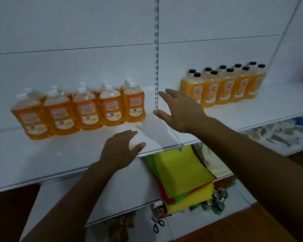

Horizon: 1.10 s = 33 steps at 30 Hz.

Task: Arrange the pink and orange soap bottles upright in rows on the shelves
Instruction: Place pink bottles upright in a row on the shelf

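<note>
Several orange soap bottles with white pump tops (84, 109) stand upright in two rows on the left part of the white shelf (42, 163). Further right, paler orange bottles with black caps (226, 86) stand upright in two rows on the adjoining shelf section. My left hand (120, 149) hovers over the shelf's front edge, fingers straight, holding nothing. My right hand (180, 109) is stretched out in the gap between the two groups, fingers spread and empty. No pink bottle shows clearly.
A slotted upright rail (156, 49) divides the back panel. On the lower shelf lie folded yellow, green and red cloths (182, 175), shiny packets (217, 199), scissors (157, 224) and small packages. White packets (276, 135) lie at the right.
</note>
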Each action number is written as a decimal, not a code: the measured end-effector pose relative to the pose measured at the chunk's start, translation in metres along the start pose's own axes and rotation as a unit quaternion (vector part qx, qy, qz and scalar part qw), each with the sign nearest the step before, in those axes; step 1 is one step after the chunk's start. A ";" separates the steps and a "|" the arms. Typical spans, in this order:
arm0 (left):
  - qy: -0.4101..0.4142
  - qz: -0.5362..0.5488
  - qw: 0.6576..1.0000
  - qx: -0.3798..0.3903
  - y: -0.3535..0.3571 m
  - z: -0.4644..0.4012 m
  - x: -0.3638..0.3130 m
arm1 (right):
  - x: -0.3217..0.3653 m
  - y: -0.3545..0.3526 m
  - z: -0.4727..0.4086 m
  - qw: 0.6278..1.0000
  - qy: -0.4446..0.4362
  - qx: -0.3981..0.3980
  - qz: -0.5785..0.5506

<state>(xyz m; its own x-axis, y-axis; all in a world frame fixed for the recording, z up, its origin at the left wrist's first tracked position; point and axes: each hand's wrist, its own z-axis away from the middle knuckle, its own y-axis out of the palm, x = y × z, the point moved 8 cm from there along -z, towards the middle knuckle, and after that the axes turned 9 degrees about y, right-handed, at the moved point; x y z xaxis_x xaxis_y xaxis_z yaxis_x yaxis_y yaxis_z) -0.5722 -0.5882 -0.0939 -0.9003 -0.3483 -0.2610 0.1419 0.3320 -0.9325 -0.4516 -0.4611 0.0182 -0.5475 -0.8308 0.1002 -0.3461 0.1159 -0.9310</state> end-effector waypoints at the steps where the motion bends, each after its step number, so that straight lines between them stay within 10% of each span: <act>1: 0.020 0.004 1.000 0.002 0.006 -0.008 -0.026 | -0.027 -0.004 0.011 1.000 0.021 0.004 0.003; 33: 0.356 0.157 0.915 0.106 0.269 -0.392 -0.657 | -0.711 -0.082 0.087 0.926 0.374 -0.016 0.056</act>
<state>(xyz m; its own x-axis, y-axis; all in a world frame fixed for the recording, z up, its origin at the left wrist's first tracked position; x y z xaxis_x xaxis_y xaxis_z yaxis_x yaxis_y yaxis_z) -0.1041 0.0736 -0.0756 -0.8306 0.4197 -0.3660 0.4484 0.1144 -0.8865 0.0324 0.0723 -0.0072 -0.9514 -0.2051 0.2300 -0.2714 0.2044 -0.9405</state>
